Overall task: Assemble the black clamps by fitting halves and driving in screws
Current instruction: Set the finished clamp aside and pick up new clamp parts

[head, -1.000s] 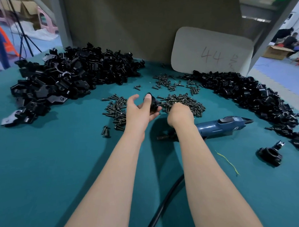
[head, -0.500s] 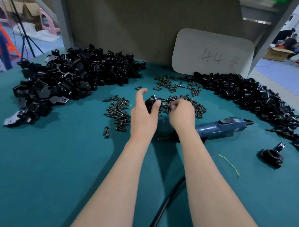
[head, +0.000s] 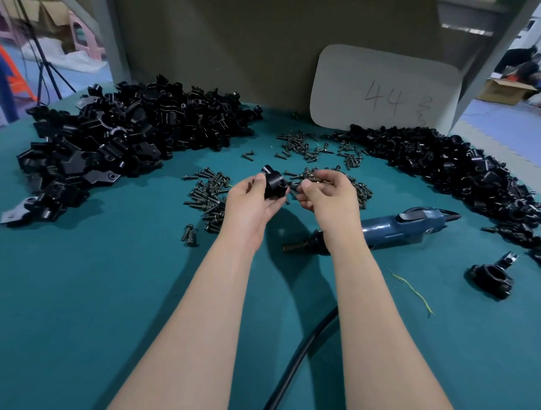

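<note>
The left hand (head: 250, 201) grips the clamp (head: 274, 186), hole facing the right hand (head: 327, 196), which pinches screws (head: 311, 176) just beside it, seemingly for insertion.

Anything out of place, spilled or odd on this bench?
Only a thin yellow strand lying on the teal mat, nearer the camera than the blue screwdriver. It looks like stray debris, not a clamp part. One lone clamp sits apart at far right.

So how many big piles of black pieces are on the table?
2. The left pile sits at the back left; the right pile curves along the back right. More pieces may be hidden underneath.
</note>
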